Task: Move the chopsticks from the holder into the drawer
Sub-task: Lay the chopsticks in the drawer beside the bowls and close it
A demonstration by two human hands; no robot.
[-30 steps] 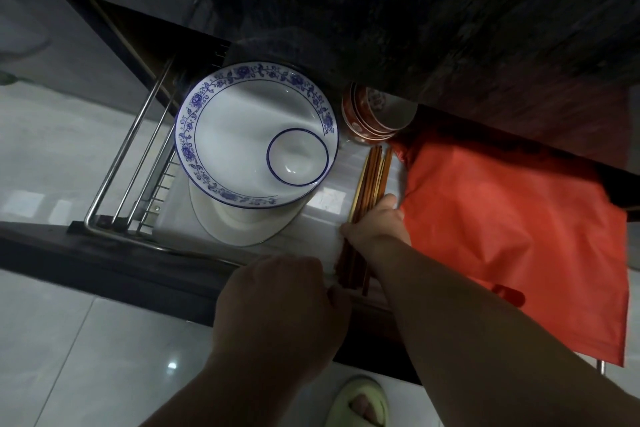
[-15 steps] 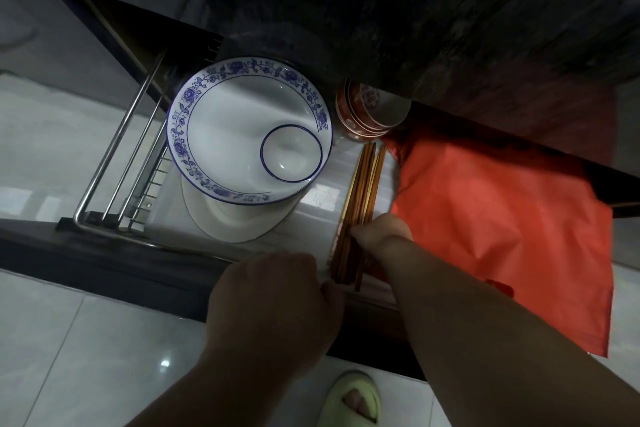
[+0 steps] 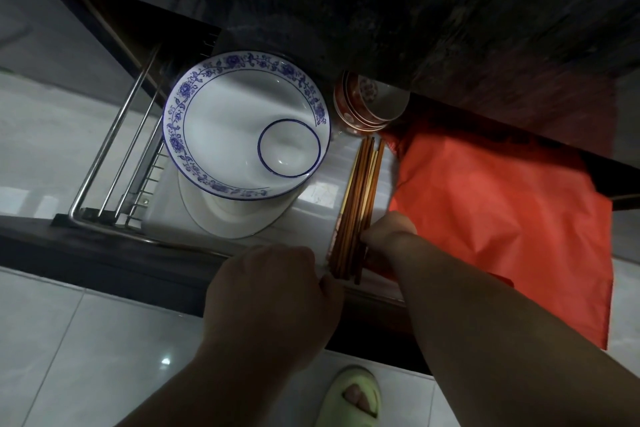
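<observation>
A bundle of brown wooden chopsticks [image 3: 360,191] lies lengthwise on the white floor of the pulled-out drawer [image 3: 104,246], between the plates and a red bag. My right hand [image 3: 388,232] reaches in from the right, its fingers curled down onto the near part of the bundle. My left hand [image 3: 270,295] is a closed fist on the drawer's dark front edge, with the thumb close to the chopsticks' near ends. No holder is in view.
A blue-patterned white plate [image 3: 221,135] holding a small blue-rimmed bowl [image 3: 289,147] sits on other plates at the left. Stacked red bowls [image 3: 367,107] stand at the back under the dark countertop [image 3: 415,10]. A red plastic bag [image 3: 502,218] covers the right side. Metal rails [image 3: 114,149] run along the left.
My right hand has slid toward me along the chopsticks, from their middle to near their ends. My left hand has stayed on the drawer front.
</observation>
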